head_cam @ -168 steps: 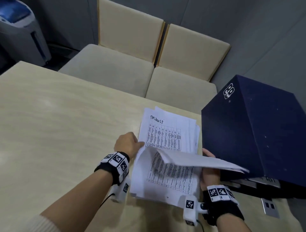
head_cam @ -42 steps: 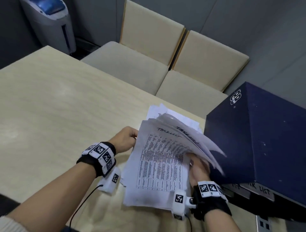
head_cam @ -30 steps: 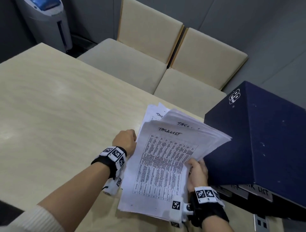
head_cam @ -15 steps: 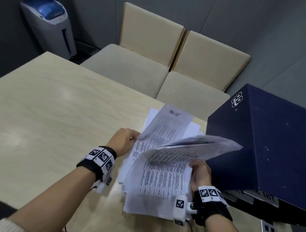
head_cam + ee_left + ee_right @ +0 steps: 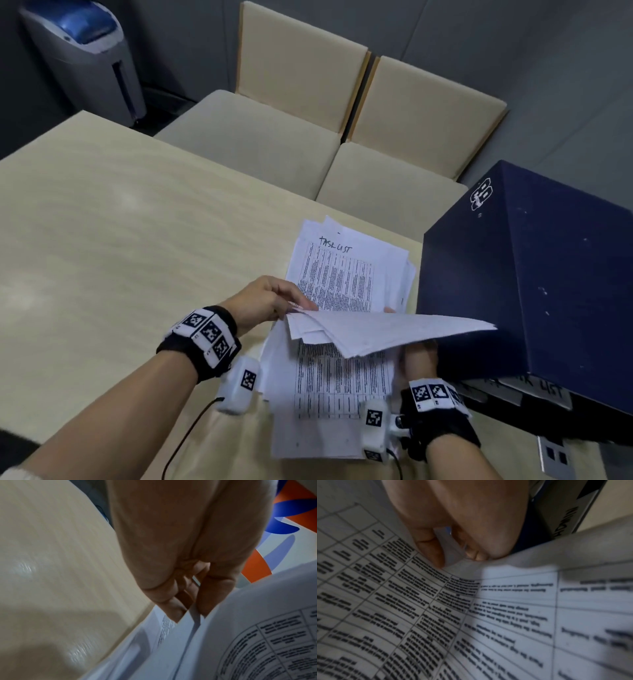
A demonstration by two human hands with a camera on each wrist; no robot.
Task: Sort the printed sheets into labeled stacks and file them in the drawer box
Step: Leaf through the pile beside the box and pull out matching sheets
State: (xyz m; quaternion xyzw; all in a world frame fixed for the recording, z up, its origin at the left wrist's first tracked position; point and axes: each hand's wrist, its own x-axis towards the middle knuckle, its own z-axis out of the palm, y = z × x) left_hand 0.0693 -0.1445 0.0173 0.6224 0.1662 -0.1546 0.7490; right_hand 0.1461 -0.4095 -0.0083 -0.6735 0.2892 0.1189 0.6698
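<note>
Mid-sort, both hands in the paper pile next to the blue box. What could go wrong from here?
1. The lifted sheets fan out loosely above the pile; the left hand only pinches their corner, so some may slip and mix back in.
2. Their free edge hangs against the drawer box and could catch or crease.
3. The flat stack headed TASK LIST lies uneven near the table's far edge and might get nudged.

Sheet (image 5: 337,274) now flat on far stack

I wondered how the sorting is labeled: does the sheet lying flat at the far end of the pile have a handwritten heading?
Yes, the flat sheet beyond the left hand has "TASK LIST" handwritten above its printed table.
</note>
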